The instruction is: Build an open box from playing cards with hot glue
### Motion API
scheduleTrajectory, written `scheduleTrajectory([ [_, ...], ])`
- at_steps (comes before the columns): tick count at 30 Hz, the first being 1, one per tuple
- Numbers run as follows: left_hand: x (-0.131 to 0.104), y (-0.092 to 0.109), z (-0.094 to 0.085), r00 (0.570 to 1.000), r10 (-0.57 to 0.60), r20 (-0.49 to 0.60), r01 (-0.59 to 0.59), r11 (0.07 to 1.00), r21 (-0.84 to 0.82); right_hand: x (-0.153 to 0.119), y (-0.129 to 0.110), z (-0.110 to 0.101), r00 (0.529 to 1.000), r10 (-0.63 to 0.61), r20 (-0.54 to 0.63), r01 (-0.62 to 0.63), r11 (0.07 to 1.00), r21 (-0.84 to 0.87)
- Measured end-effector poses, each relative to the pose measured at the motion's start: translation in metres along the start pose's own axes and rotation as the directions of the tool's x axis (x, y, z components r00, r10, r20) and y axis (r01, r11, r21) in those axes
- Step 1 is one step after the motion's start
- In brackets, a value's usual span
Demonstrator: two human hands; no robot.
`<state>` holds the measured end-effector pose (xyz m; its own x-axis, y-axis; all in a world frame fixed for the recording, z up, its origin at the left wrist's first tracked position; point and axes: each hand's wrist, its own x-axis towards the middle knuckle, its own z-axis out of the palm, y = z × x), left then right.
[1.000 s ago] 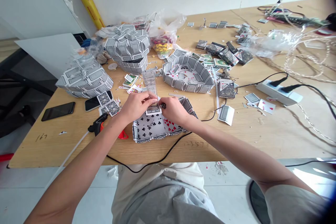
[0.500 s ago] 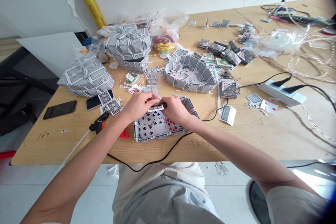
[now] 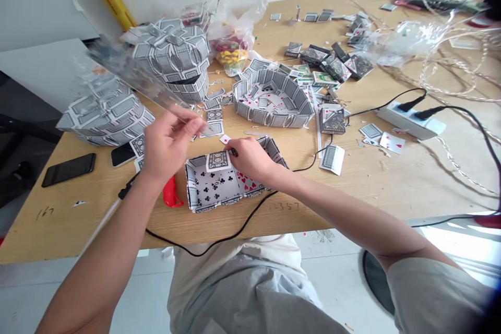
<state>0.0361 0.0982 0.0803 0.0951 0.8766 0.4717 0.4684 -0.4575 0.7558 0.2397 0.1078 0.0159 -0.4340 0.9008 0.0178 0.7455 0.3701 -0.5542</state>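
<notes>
The card-built tray [image 3: 230,190] shows black clubs and red hearts.

Smooth printed paper playing cards [image 3: 207,182] line an open box [image 3: 215,205] resting on a pale tabletop [image 3: 58,235] of smooth, wood-look grain. Up and left of the box, a clear, shiny plastic strip [image 3: 144,77] appears blurred; farther left lies a phone [image 3: 68,169] with a glossy black screen. Beyond the box stands a crinkled, translucent plastic bag [image 3: 238,23]; to its right, a smooth white plastic power strip [image 3: 410,121].
</notes>
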Motion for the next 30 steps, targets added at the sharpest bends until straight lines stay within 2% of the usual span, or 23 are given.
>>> scheduleTrajectory([
  [1, 0.004, 0.002, -0.005, 1.000, -0.007, -0.025, 0.008, 1.000, 0.019, 0.000, 0.001, 0.001, 1.000, -0.014, 0.001, 0.014, 1.000, 0.000],
  [3, 0.012, 0.000, -0.015, 0.995, -0.097, 0.029, 0.095, 0.992, 0.080, -0.001, 0.004, 0.003, 0.999, -0.051, -0.008, 0.051, 0.999, 0.018],
  [5, 0.018, -0.015, -0.021, 0.957, -0.262, 0.122, 0.237, 0.953, 0.187, -0.004, 0.007, 0.001, 0.994, -0.103, -0.027, 0.104, 0.993, 0.061],
  [7, 0.020, -0.038, -0.022, 0.904, -0.399, 0.151, 0.330, 0.878, 0.346, -0.008, 0.010, -0.002, 0.980, -0.192, -0.049, 0.196, 0.974, 0.110],
  [9, 0.021, -0.062, -0.020, 0.868, -0.466, 0.172, 0.347, 0.816, 0.462, -0.014, 0.012, -0.007, 0.951, -0.306, -0.050, 0.310, 0.945, 0.106],
  [12, 0.021, -0.089, -0.015, 0.821, -0.497, 0.280, 0.310, 0.801, 0.512, -0.021, 0.012, -0.014, 0.904, -0.428, 0.011, 0.428, 0.904, -0.001],
  [14, 0.020, -0.095, -0.012, 0.827, -0.460, 0.324, 0.233, 0.804, 0.547, -0.024, 0.012, -0.017, 0.884, -0.463, 0.058, 0.467, 0.882, -0.072],
  [18, 0.009, -0.081, -0.006, 0.923, -0.190, 0.334, -0.021, 0.843, 0.538, -0.026, 0.011, -0.025, 0.859, -0.500, 0.108, 0.511, 0.853, -0.111],
  [20, -0.002, -0.069, -0.001, 0.921, -0.084, 0.381, -0.099, 0.894, 0.437, -0.025, 0.011, -0.029, 0.856, -0.502, 0.127, 0.514, 0.853, -0.090],
  [24, -0.021, -0.056, 0.008, 0.885, -0.063, 0.460, -0.090, 0.949, 0.302, -0.019, 0.011, -0.032, 0.865, -0.483, 0.137, 0.486, 0.874, 0.016],
  [26, -0.025, -0.056, 0.011, 0.892, -0.078, 0.446, -0.065, 0.953, 0.297, -0.015, 0.012, -0.031, 0.901, -0.420, 0.106, 0.417, 0.907, 0.049],
  [28, -0.025, -0.057, 0.013, 0.898, -0.082, 0.432, -0.058, 0.951, 0.302, -0.010, 0.014, -0.028, 0.949, -0.311, 0.049, 0.308, 0.950, 0.059],
  [30, -0.023, -0.059, 0.013, 0.900, -0.076, 0.429, -0.061, 0.953, 0.297, -0.005, 0.015, -0.025, 0.978, -0.209, -0.002, 0.208, 0.974, 0.092],
])
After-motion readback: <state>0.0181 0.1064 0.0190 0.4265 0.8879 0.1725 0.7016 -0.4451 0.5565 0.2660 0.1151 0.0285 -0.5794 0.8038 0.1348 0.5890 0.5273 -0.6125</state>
